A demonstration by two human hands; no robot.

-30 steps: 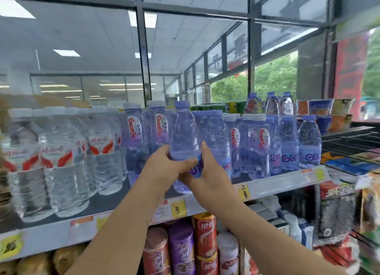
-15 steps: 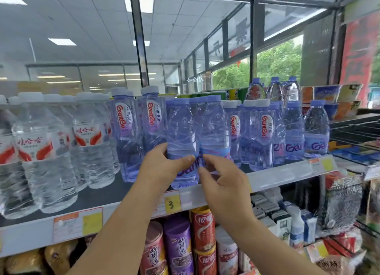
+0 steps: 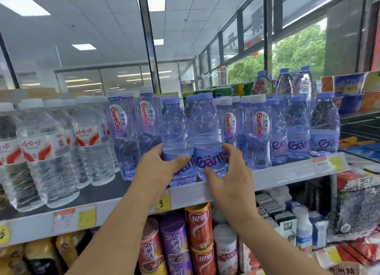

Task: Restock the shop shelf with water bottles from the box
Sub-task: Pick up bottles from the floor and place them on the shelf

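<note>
One second ago both hands met on one purple bottle at the shelf edge. Now this left bottle point(image 3: 175, 130) stands upright on the shelf point(image 3: 277, 175), just behind the front rail. The left hand point(image 3: 160, 170) holds it low on the label, thumb in front and fingers point(image 3: 155, 150) curled behind.

The right hand point(image 3: 230, 178) has let go of it and moved to the right bottle point(image 3: 206, 128), which stands touching the first at its 3 o'clock. Half a second ago this hand was spread open before the label; now its thumb and fingers wrap round the lower part.

White-capped bottles point(image 3: 121, 141) stand at 9 o'clock of the pair. I judge the placing is done and the hands only straighten the two in the front row. The box is not in view, so I cannot tell how many bottles remain.
</note>
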